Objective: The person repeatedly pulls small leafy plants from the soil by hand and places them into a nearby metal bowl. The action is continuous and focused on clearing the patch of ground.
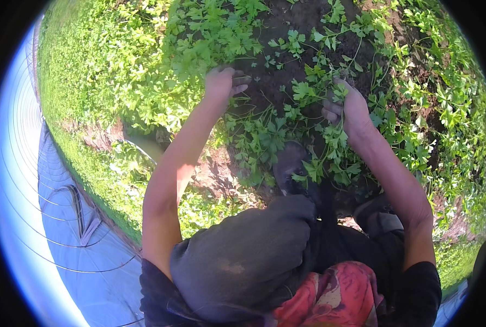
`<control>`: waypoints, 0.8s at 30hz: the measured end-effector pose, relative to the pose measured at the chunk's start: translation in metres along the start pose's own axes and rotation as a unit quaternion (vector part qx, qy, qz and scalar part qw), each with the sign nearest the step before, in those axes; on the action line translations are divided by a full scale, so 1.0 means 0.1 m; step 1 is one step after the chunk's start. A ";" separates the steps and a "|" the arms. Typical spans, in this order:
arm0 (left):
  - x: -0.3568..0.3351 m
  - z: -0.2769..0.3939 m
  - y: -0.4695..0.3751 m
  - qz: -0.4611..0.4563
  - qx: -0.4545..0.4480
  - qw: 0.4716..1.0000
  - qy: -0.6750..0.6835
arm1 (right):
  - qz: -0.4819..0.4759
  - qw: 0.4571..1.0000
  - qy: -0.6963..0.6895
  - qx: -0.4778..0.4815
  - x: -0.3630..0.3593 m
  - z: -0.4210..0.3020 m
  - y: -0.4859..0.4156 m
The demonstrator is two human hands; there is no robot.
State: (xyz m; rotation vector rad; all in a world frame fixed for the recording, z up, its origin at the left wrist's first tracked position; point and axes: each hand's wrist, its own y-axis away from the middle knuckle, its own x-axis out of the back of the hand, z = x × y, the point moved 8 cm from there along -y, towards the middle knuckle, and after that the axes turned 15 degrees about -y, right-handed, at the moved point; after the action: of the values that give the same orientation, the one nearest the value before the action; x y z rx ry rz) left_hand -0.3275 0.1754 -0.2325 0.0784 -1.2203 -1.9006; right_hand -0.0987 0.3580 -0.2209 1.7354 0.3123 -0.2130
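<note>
My right hand [355, 106] is curled around leafy green stems [336, 141] that look like parsley or celery. Their leaves hang below the palm, and roots with soil seem to show at the fingertips. On the other side, my left hand [224, 83] reaches to the edge of a dense patch of the same plants [210, 36]. Its fingers are bent and slightly blurred, close to a thin stem; whether they grip it is unclear. Between the hands lies dark, shaded soil [275, 69] with scattered small seedlings [294, 43].
My shoe [292, 163] stands among low leaves, below a raised knee in dark trousers [247, 249]. A thin curved rod or edge [139, 149] shows beside my left forearm. Plastic sheeting [92, 265] with hoops forms a tunnel wall at left. More plants [451, 106] grow at right.
</note>
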 end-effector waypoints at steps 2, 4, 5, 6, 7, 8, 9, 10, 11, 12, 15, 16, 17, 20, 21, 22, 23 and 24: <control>0.06 -0.07 -0.29 0.033 0.010 0.995 0.092 | 0.020 1.000 -0.002 -0.005 -0.06 0.02 0.12; 0.06 -0.15 -0.61 0.017 -0.002 0.987 0.158 | 0.032 0.999 -0.006 -0.008 -0.04 0.05 0.14; 0.07 -0.21 -0.73 0.010 -0.008 0.982 0.191 | 0.031 0.999 -0.009 -0.010 -0.01 0.07 0.13; 0.07 -0.21 -0.75 0.039 -0.014 0.983 0.178 | 0.032 0.999 -0.014 -0.013 0.03 0.09 0.09; 0.05 -0.21 -0.76 0.068 -0.020 0.984 0.166 | 0.013 1.000 -0.019 -0.015 0.03 0.10 0.05; 0.06 -0.22 -0.76 0.099 -0.026 0.983 0.154 | -0.007 1.000 -0.024 -0.018 0.05 0.10 0.02; 0.04 -0.19 -0.73 0.101 -0.033 0.985 0.135 | -0.025 0.999 -0.030 -0.020 0.07 0.10 0.00; 0.03 -0.16 -0.70 0.104 -0.040 0.987 0.117 | -0.040 0.999 -0.035 -0.011 0.09 0.08 -0.04; 0.02 -0.13 -0.66 0.107 -0.047 0.988 0.098 | -0.054 0.998 -0.040 -0.001 0.11 0.06 -0.08; 0.04 -0.12 -0.64 0.111 -0.060 0.988 0.083 | -0.071 0.996 -0.043 0.007 0.09 0.04 -0.10; 0.11 -0.09 -0.60 0.134 -0.082 0.988 0.004 | -0.053 0.997 -0.056 0.012 0.05 -0.03 -0.07; 0.13 -0.08 -0.63 0.147 -0.078 0.985 -0.044 | -0.053 0.997 -0.055 0.014 0.06 -0.04 -0.08; 0.15 -0.06 -0.65 0.159 -0.073 0.980 -0.092 | -0.052 0.997 -0.053 0.017 0.08 -0.05 -0.09; 0.17 -0.07 -0.78 0.145 -0.079 0.986 -0.011 | -0.060 0.996 -0.062 0.022 0.09 -0.08 -0.10; 0.16 -0.10 -0.83 0.141 -0.078 0.987 0.009 | -0.062 0.995 -0.069 0.023 0.09 -0.08 -0.11; 0.13 -0.13 -0.87 0.137 -0.077 0.987 0.029 | -0.062 0.995 -0.070 0.025 0.10 -0.09 -0.11; 0.11 -0.17 -0.92 0.133 -0.076 0.987 0.048 | -0.062 0.995 -0.072 0.026 0.12 -0.10 -0.11; 0.30 -0.31 -1.11 0.177 -0.142 0.973 -0.049 | -0.072 0.995 -0.068 0.024 0.06 -0.09 -0.08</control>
State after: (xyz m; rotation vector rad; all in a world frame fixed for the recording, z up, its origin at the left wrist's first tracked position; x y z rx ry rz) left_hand -0.4014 0.1505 -0.3228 -0.3662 -0.9404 -1.7554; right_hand -0.0954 0.3682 -0.2283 1.7382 0.3351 -0.4439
